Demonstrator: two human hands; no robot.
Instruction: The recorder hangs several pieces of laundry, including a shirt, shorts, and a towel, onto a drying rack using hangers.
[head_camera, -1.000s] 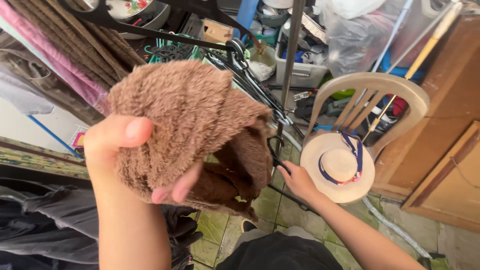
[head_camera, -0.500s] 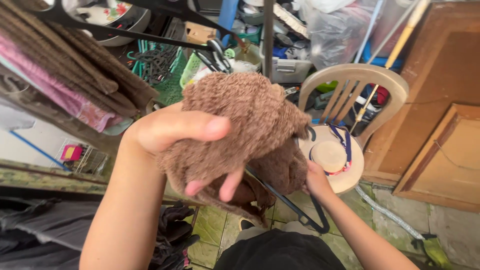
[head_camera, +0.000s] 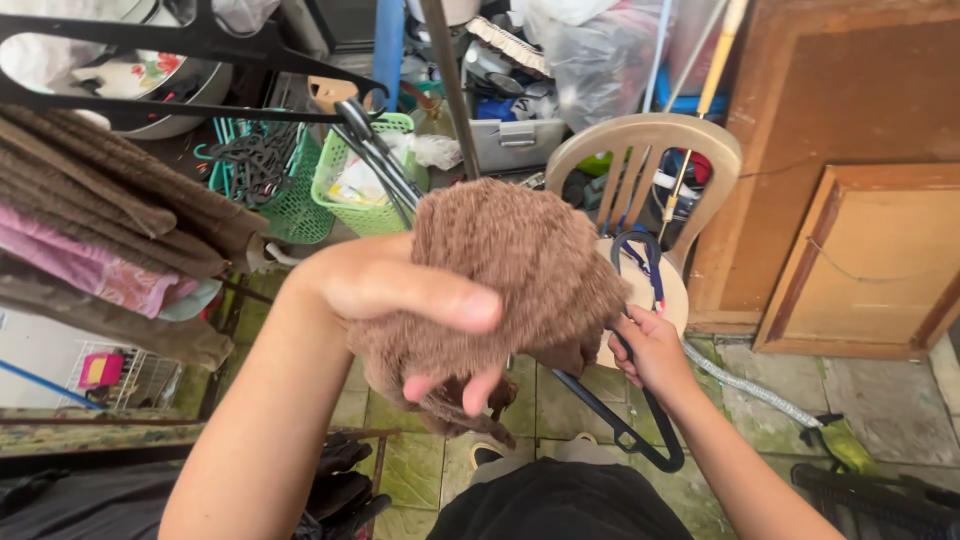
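My left hand (head_camera: 400, 300) is raised in the middle of the head view and grips a bunched brown fuzzy cloth (head_camera: 520, 270), thumb on top and fingers curled under it. Lower right of the cloth, my right hand (head_camera: 650, 350) is closed on a black plastic hanger (head_camera: 640, 440), whose hook rises by the cloth and whose bar slants down toward my lap. Part of the hanger is hidden behind the cloth.
A beige plastic chair (head_camera: 650, 150) with a straw hat (head_camera: 670, 295) on its seat stands behind my hands. A rack at left holds brown and pink cloths (head_camera: 110, 230). Green baskets (head_camera: 360, 200), a metal pole (head_camera: 450, 80), brooms and wooden panels (head_camera: 850, 150) crowd the back.
My left hand has carried the cloth rightward and lower. My right hand has lifted the black hanger up close beside the cloth, in front of the hat.
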